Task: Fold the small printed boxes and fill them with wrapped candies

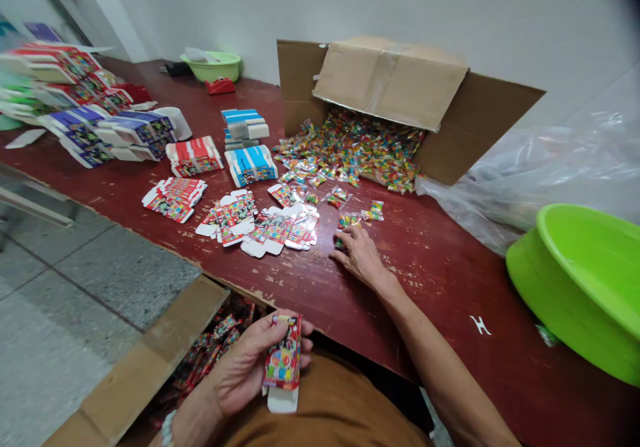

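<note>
My left hand (243, 363) is wrapped around a small red printed candy box (284, 357), held above my lap. A white end flap of that box hangs open toward me. On the table, my right hand (366, 257) has its thumb and fingers closed about a small clear candy packet (339, 241), which they partly cover. Another packet (349, 220) of coloured candies lies just beyond the fingertips. Left of this hand, flattened red and white box blanks (273, 230) lie in a loose, overlapping spread.
A cardboard carton (390, 80) on its side spills many candy packets (350, 143) onto the red table (430, 253). Bundled box blanks (250, 165) stand left. A green basin (555, 287) sits right. Below the table edge, an open carton (130, 373) holds red boxes (215, 340).
</note>
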A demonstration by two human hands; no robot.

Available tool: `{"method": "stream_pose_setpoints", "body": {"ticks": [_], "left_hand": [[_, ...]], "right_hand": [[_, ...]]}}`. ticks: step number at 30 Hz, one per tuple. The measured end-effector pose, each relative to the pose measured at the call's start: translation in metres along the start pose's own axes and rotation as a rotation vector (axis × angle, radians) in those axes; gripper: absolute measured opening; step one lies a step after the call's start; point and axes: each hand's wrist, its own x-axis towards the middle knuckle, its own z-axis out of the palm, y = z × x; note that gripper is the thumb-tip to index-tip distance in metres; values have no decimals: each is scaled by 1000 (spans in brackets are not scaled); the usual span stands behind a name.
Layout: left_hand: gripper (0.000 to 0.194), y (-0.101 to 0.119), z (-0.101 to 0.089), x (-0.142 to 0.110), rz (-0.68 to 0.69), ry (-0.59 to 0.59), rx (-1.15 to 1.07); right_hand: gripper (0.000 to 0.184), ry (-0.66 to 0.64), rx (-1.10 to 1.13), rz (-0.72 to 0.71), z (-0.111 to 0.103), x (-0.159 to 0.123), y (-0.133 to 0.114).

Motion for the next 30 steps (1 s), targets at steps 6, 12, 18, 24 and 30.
{"method": "stream_pose_setpoints", "body": {"ticks": [6, 12, 18, 24, 30], "left_hand": [[34, 34, -67, -16, -59, -85, 690], [33, 49, -60, -21, -43, -183, 631], [34, 44, -6, -7, 292, -109, 550], [44, 35, 10, 4, 382, -61, 556], [40, 35, 27, 7, 370, -13, 244]], "right_hand": [[21, 106, 217, 76, -4, -13, -12], [21, -223, 1068, 143, -22, -39, -85], [11, -62, 1084, 117, -9, -37, -123], [5, -38, 912, 22, -10, -32, -118], [24, -113, 1163, 127, -11, -34, -109]]}}
